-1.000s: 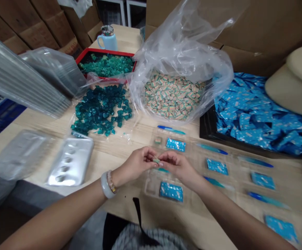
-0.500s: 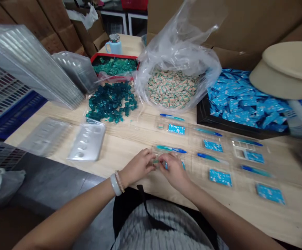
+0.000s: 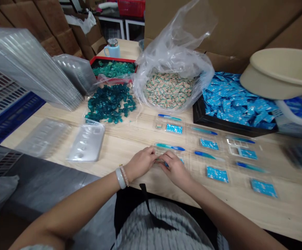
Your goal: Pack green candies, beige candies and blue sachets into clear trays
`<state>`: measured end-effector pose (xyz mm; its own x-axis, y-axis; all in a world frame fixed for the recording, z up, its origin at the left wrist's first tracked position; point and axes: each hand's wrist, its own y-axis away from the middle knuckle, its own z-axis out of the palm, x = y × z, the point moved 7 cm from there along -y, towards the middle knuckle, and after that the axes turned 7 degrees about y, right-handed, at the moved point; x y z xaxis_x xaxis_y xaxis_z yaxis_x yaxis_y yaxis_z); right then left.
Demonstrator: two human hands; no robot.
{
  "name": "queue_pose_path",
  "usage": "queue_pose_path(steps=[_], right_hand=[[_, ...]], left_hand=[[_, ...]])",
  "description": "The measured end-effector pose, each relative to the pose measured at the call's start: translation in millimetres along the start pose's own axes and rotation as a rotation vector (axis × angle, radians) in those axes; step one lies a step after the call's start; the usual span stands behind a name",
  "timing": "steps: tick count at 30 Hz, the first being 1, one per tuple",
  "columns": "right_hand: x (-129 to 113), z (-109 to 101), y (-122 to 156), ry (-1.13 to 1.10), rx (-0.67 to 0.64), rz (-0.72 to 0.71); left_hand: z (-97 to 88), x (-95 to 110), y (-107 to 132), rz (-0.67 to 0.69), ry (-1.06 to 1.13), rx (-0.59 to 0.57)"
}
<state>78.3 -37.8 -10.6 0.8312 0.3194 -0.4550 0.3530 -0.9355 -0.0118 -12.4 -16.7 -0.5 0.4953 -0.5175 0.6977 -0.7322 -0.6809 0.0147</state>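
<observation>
My left hand [image 3: 141, 163] and my right hand [image 3: 175, 171] meet fingertip to fingertip over a clear blister tray near the table's front edge. Both are closed in a pinch; whatever small piece lies between the fingers is mostly covered. In that tray, a blue-green pen [image 3: 170, 147] lies just beyond my fingers, and a blue packet is partly hidden under my right hand. Another tray behind it holds a pen [image 3: 169, 117], a small patterned square [image 3: 158, 126] and a blue packet [image 3: 174, 128]. More trays with pens and blue packets [image 3: 217, 174] lie to the right.
Behind stand an open plastic bag of small patterned squares [image 3: 170, 91] and a black box of blue packets [image 3: 235, 100]. Teal pieces [image 3: 110, 102] lie in a heap left of the bag. Stacked clear trays [image 3: 87, 141] sit at left. A beige tub [image 3: 281, 74] stands far right.
My fingertips have drawn closer together, and the small greenish piece seen between them before is now mostly covered. The view has shifted slightly; the trays stay in place.
</observation>
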Motion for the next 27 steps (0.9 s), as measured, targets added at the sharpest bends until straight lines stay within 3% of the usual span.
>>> queue_pose_path(steps=[8, 12, 17, 27], right_hand=[[-1, -2, -5, 0.192, 0.044, 0.061], [6, -11, 0, 0.106, 0.066, 0.056], [6, -5, -5, 0.071, -0.005, -0.016], [5, -2, -4, -0.003, -0.039, -0.049]], left_hand=[[-6.0, -13, 1, -0.037, 0.206, 0.097], [-7.6, -10, 6, -0.019, 0.143, 0.037], [2.0, -3, 7, 0.018, 0.046, -0.068], [10.2, -4, 7, -0.034, 0.050, -0.048]])
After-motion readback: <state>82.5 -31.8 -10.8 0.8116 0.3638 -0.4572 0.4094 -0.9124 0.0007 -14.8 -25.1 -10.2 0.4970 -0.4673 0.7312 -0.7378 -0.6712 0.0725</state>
